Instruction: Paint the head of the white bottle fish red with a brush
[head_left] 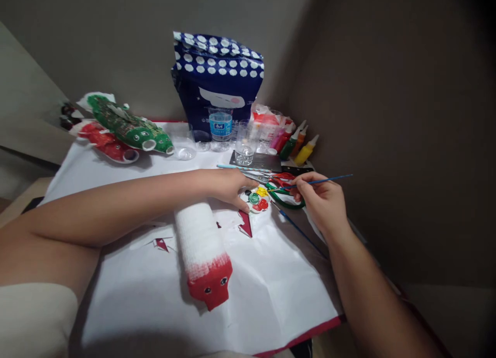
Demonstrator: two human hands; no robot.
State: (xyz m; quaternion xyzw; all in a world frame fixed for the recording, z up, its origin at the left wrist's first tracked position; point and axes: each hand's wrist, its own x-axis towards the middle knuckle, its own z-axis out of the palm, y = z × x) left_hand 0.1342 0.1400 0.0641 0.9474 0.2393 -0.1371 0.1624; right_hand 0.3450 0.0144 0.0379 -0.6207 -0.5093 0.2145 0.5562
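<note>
My left hand (233, 187) reaches across the table and grips the edge of a small white paint palette (248, 206) between thumb and fingers. Its wells hold yellow, green and red paint. My right hand (320, 199) is closed round a thin blue paintbrush (329, 180), whose tip is at the yellow paint. Under my left forearm lies a long white wrapped body (199, 234) with a red painted head and two eyes. The forearm hides its far end. A second blue paintbrush (296, 226) rests to the right of the palette.
Green-handled scissors (289, 202) and red-handled scissors (284, 179) lie behind the palette. Clear cups (244, 154), paint bottles (306, 151) and a blue bag (219, 79) stand at the back. Green (127, 125) and red (106, 143) painted fish lie back left. White covering (271, 291) is torn in places.
</note>
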